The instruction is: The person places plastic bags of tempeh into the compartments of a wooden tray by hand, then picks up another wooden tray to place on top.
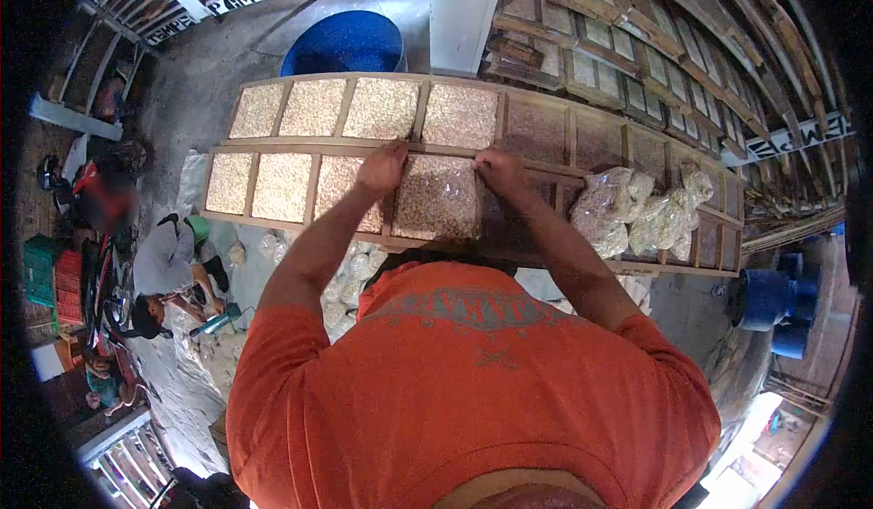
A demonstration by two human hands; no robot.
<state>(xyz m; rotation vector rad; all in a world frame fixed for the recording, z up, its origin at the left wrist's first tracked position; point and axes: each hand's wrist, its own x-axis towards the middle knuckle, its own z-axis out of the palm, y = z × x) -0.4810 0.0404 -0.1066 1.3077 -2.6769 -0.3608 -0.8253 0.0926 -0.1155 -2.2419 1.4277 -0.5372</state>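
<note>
Square cream-filled clear-plastic bag (438, 198): dense beige speckle
Long brown wooden tray (502, 225): gridded, lighter over darker
Short-sleeved orange cloth shirt (473, 391): grey lettering (486, 304)
Round blue plastic tub (346, 41): darker blue inside

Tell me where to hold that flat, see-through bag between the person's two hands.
Probably pinch the flat bag at its two far corners, left hand and right hand coming from above: it lies broad and square within the wooden frame, so its sides seem hard to grasp.
</note>
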